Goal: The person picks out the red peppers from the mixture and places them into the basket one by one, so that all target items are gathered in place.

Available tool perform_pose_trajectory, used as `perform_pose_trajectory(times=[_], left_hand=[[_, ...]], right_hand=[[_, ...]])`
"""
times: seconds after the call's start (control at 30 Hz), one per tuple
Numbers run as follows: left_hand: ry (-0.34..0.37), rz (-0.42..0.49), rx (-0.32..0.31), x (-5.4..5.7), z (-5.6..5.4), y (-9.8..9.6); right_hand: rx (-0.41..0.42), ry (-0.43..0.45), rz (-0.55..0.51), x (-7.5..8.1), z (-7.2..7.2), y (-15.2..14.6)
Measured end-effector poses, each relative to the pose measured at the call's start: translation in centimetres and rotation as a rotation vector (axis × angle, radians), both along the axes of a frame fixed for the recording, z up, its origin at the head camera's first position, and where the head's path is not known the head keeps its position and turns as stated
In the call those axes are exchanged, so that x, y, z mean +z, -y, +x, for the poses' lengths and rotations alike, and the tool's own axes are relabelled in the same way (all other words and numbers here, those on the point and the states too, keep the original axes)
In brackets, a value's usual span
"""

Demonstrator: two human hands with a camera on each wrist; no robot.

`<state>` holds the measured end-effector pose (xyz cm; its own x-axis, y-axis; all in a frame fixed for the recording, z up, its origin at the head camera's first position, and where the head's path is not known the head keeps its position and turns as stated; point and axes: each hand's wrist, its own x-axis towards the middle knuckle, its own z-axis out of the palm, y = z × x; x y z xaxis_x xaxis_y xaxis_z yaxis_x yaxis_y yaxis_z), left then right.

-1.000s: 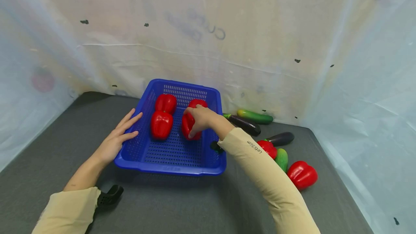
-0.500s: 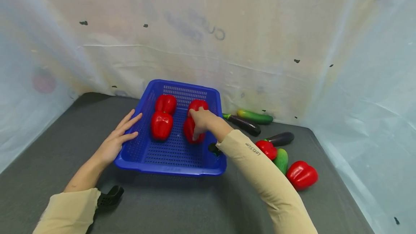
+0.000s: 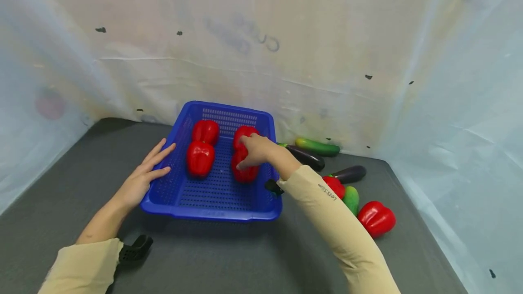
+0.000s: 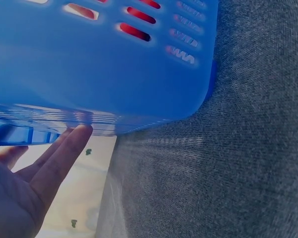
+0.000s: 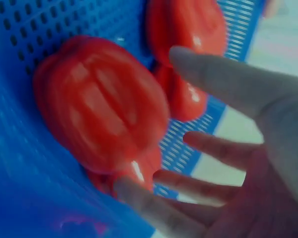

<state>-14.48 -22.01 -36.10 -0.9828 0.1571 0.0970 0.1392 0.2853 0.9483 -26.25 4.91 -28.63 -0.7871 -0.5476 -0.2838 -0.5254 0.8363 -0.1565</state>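
My left hand (image 3: 138, 184) lies with straight, spread fingers along the left side of the blue plastic basket (image 3: 212, 213). The left wrist view shows a fingertip of this hand (image 4: 44, 181) right at the basket's underside. Inside, two red bell peppers, a rear one (image 3: 205, 131) and a front one (image 3: 200, 159), sit in a column on the left. On the right are a back pepper (image 3: 244, 131) and a front pepper (image 3: 247, 174). Over that right pair hovers my right hand (image 3: 259, 150); in the right wrist view its fingers are spread and loose beside the nearest pepper (image 5: 102, 106).
Right of the basket lie a cucumber (image 3: 318, 147), two eggplants, one near (image 3: 307, 157) and one farther right (image 3: 349, 174), a green vegetable (image 3: 351, 199), and two red peppers, one partly behind my sleeve (image 3: 334, 187), another nearer (image 3: 377, 219). Pale sheeting (image 3: 253, 76) walls the grey table.
My right hand has let go of the front right pepper and its fingers have spread. That pepper sits slightly nearer the basket's front. The left hand stays at the basket's side.
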Motion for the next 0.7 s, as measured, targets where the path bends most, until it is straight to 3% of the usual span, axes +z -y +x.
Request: perform_pose_trajectory(times=[0.17, 0.33, 0.7], left_hand=[[-0.017, 0.014, -0.003, -0.1, 0.1, 0.4], [-0.018, 0.021, 0.001, -0.3, 0.3, 0.8], [-0.017, -0.021, 0.003, -0.2, 0.4, 1.5]], right_hand=[[0.038, 0.001, -0.164, 1.5, 1.0, -1.5], [0.065, -0.014, -0.257, 2.1, 2.0, -3.0], [0.117, -0.113, -0.455, 1.0, 2.9, -6.4]])
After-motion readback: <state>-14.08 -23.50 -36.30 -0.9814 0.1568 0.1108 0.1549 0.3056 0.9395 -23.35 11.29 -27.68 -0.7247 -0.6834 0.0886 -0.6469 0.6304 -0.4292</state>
